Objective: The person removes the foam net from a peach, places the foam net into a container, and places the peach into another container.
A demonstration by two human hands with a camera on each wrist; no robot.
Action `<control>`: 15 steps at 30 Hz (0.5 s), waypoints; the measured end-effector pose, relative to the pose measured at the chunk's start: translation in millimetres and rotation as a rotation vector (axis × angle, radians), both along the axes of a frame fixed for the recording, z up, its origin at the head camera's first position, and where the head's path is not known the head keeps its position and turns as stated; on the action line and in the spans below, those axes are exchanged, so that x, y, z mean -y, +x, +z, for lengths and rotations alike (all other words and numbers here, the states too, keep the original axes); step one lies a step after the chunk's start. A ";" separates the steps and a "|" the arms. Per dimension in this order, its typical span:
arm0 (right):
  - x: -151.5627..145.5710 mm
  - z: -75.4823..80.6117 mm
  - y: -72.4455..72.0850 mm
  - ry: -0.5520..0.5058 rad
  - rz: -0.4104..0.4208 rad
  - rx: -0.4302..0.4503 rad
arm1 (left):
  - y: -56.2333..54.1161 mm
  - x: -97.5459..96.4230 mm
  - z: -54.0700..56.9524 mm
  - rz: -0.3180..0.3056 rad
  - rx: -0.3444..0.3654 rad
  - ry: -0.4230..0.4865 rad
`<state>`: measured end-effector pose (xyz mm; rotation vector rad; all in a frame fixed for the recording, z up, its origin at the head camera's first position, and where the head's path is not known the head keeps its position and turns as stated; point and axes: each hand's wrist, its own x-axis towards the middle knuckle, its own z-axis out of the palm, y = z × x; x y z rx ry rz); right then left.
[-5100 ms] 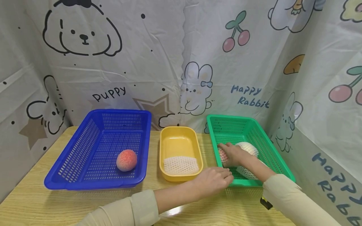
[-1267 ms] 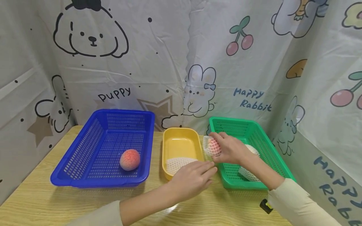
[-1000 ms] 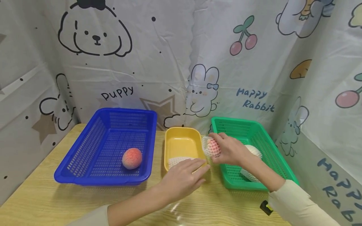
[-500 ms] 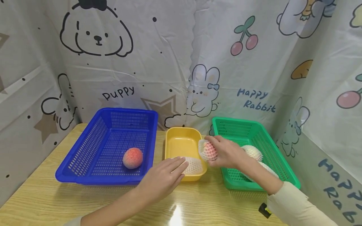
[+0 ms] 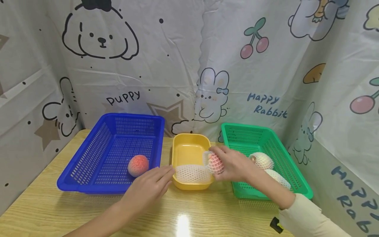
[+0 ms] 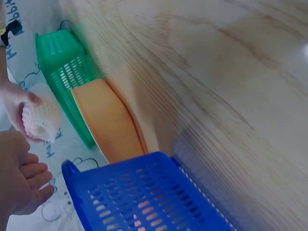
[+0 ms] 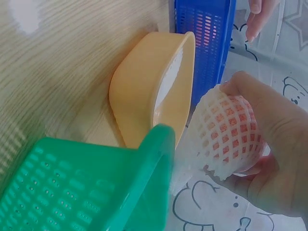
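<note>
My right hand [image 5: 234,164] grips a reddish peach [image 5: 215,163] in a white foam net, above the right edge of the yellow tray [image 5: 189,187]. In the right wrist view the thumb and fingers curl round the peach [image 7: 231,130], and loose net hangs past its end. My left hand [image 5: 149,186] holds nothing; its fingers lie loosely extended in front of the blue basket [image 5: 111,188], near the tray's left edge. A bare peach [image 5: 138,165] sits in that basket. Inside the tray lies a flat foam net [image 5: 190,173].
The green basket [image 5: 296,168] stands to the right, with two net-wrapped fruits [image 5: 263,160] inside, partly behind my right forearm. A small black object [image 5: 276,225] shows beside the right sleeve. A printed curtain [image 5: 165,65] hangs behind the wooden table [image 5: 207,214].
My right hand has lifted the netted peach from the green basket and carried it left to the yellow tray. My left hand has moved left, from the green basket's edge to beside the blue basket.
</note>
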<state>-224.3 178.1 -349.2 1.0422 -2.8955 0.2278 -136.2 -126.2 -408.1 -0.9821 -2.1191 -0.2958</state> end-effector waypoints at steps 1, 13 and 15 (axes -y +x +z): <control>0.9 0.0 1.1 -0.001 0.003 0.002 | 0.7 2.5 0.1 0.003 0.006 0.006; 9.3 -3.4 18.1 -0.016 0.089 -0.021 | 9.5 31.7 -4.5 0.085 0.039 -0.008; 11.1 -4.6 20.8 -0.017 0.097 -0.018 | 11.2 35.5 -5.5 0.091 0.046 -0.015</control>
